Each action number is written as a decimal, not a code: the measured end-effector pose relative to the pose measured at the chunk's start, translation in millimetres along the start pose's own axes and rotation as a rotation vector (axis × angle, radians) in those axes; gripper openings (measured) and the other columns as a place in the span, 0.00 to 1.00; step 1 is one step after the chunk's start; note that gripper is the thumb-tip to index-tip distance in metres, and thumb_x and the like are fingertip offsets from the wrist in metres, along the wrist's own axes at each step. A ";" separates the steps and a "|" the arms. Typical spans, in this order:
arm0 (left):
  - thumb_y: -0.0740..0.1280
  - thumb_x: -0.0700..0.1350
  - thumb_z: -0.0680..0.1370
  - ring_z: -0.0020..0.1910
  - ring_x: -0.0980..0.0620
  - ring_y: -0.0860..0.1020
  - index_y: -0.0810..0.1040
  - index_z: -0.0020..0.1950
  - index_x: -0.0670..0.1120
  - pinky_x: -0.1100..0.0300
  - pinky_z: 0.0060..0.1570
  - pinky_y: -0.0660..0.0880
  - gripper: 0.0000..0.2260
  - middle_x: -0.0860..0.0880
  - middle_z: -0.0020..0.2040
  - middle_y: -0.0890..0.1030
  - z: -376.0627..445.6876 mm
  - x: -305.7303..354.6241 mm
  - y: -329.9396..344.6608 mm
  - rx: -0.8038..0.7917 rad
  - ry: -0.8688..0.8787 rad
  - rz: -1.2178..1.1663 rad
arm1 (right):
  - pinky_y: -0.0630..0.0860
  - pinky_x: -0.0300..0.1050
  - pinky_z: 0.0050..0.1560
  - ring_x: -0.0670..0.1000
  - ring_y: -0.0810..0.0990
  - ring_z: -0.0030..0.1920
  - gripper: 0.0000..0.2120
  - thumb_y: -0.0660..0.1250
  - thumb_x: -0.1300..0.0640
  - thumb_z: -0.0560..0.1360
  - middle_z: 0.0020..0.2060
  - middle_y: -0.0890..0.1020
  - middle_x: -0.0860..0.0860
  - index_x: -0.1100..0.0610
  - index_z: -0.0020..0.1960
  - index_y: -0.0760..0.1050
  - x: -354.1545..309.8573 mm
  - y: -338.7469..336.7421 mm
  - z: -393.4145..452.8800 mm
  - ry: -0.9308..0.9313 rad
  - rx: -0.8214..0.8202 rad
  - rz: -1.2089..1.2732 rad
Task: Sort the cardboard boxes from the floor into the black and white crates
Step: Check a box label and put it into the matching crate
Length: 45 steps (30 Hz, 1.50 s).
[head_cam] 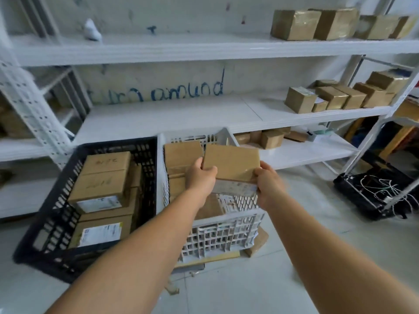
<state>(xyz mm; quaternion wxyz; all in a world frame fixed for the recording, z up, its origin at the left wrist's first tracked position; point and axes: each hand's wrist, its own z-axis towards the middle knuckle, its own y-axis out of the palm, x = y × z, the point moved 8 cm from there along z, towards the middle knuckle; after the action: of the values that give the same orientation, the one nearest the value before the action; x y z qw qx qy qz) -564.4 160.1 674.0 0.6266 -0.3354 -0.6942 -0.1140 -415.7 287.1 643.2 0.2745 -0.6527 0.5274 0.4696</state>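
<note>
Both hands hold one cardboard box above the white crate. The left hand clamps the box's left end, thumb on the top face and fingers wrapped below. The right hand clamps the right end in the same manner, its fingers closed against the box's side. The box is tilted, with its brown top face toward the camera and a white label on its near side.

The white crate stands on the floor, touching the right wall of the black crate. Inside the white crate, a brown box lies against the far left corner, and further cardboard is visible lower down, partly hidden by the left forearm. A flat piece of cardboard protrudes from beneath the white crate's near right corner.

The black crate contains stacked boxes. The top box carries handwritten marks, too blurred to read, and a white label on its near face. A second labelled box lies below it, toward the near wall.

Behind both crates stands a white shelf unit. Groups of brown boxes occupy the right ends of its upper shelf, middle shelf and lower shelf. A black tray of white cables rests on the floor to the right.
</note>
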 end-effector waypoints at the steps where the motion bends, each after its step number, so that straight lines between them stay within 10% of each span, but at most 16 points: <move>1: 0.62 0.46 0.79 0.60 0.48 0.74 0.61 0.76 0.50 0.58 0.52 0.73 0.26 0.49 0.70 0.71 5.7 -6.4 -8.7 0.007 -0.016 0.032 | 0.80 0.55 0.52 0.58 0.80 0.54 0.19 0.57 0.64 0.77 0.52 0.81 0.55 0.51 0.63 0.74 4.3 11.0 2.3 0.010 -0.007 -0.026; 5: 0.66 0.48 0.77 0.69 0.45 0.69 0.58 0.77 0.51 0.50 0.65 0.71 0.30 0.49 0.74 0.66 26.5 -25.4 -35.2 0.045 -0.040 0.183 | 0.76 0.44 0.38 0.55 0.80 0.46 0.14 0.56 0.65 0.75 0.45 0.81 0.54 0.53 0.52 0.78 18.4 47.9 13.5 0.025 -0.026 -0.141; 14: 0.69 0.47 0.76 0.68 0.44 0.68 0.54 0.77 0.56 0.48 0.63 0.72 0.34 0.46 0.75 0.60 83.1 -58.6 -42.0 0.043 -0.069 0.452 | 0.79 0.54 0.55 0.56 0.80 0.53 0.17 0.54 0.66 0.78 0.47 0.81 0.52 0.48 0.48 0.78 53.3 107.2 70.3 0.092 -0.120 -0.199; 18: 0.66 0.47 0.79 0.69 0.43 0.66 0.60 0.76 0.52 0.53 0.69 0.66 0.27 0.44 0.74 0.57 115.0 -69.4 -34.7 0.040 -0.093 0.602 | 0.75 0.44 0.38 0.52 0.78 0.41 0.15 0.56 0.65 0.79 0.49 0.82 0.54 0.54 0.59 0.77 72.5 125.5 112.6 0.117 -0.159 -0.266; 25: 0.63 0.45 0.80 0.75 0.42 0.55 0.56 0.78 0.53 0.52 0.71 0.59 0.28 0.43 0.76 0.55 168.4 -104.7 -7.8 -0.007 -0.214 0.751 | 0.77 0.46 0.37 0.57 0.82 0.49 0.21 0.57 0.63 0.75 0.52 0.82 0.53 0.50 0.65 0.74 118.7 138.4 182.9 0.257 -0.157 -0.374; 32: 0.63 0.45 0.79 0.72 0.39 0.56 0.54 0.77 0.52 0.50 0.70 0.59 0.29 0.41 0.75 0.57 202.2 -137.7 -3.2 -0.008 -0.304 0.911 | 0.78 0.49 0.56 0.54 0.78 0.58 0.21 0.58 0.61 0.78 0.62 0.78 0.50 0.50 0.70 0.70 153.6 161.3 210.2 0.320 -0.180 -0.361; 45: 0.58 0.38 0.79 0.72 0.41 0.55 0.47 0.78 0.41 0.53 0.72 0.54 0.30 0.45 0.78 0.48 210.1 -147.0 5.5 0.002 -0.242 1.046 | 0.74 0.43 0.42 0.44 0.76 0.40 0.22 0.57 0.68 0.77 0.45 0.79 0.47 0.51 0.67 0.70 160.1 186.6 205.0 0.349 -0.244 -0.407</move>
<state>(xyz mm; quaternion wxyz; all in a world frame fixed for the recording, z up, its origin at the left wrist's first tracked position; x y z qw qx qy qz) -729.3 238.4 493.8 0.5157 -0.6465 -0.5018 0.2536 -658.2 338.4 440.6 0.1879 -0.8441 0.3645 0.3454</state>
